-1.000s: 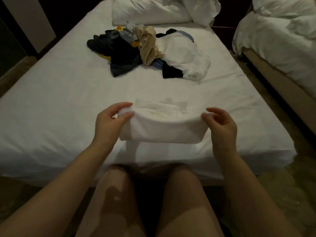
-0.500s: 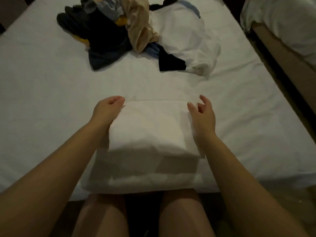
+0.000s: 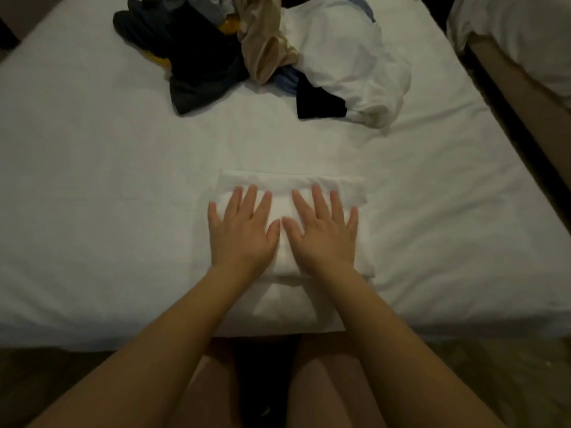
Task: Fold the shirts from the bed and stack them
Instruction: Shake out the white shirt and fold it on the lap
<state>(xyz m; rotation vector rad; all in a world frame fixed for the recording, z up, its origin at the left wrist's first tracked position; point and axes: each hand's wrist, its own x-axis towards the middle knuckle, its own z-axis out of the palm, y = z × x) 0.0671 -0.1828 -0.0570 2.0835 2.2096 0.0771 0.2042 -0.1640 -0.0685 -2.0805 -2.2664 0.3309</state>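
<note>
A folded white shirt [image 3: 290, 183] lies flat on the bed [image 3: 92, 180] near its front edge, a neat rectangle. My left hand [image 3: 244, 230] and my right hand [image 3: 321, 233] lie side by side on top of it, palms down, fingers straight and spread, pressing the cloth. Part of the shirt's near half is hidden under my hands and forearms. Farther back lies a loose pile of unfolded shirts [image 3: 262, 50]: dark navy, beige, pale blue, black and a large white one [image 3: 349, 66].
The bed's white sheet stretches wide to the left and right of the folded shirt. A second bed [image 3: 525, 41] with white bedding stands at the far right across a narrow dark gap. My bare knees are below the bed's front edge.
Both hands let go of the shirt's sides, where they had folded it over, and now lie flat on top of it. The camera has tilted down and closer to the bed.
</note>
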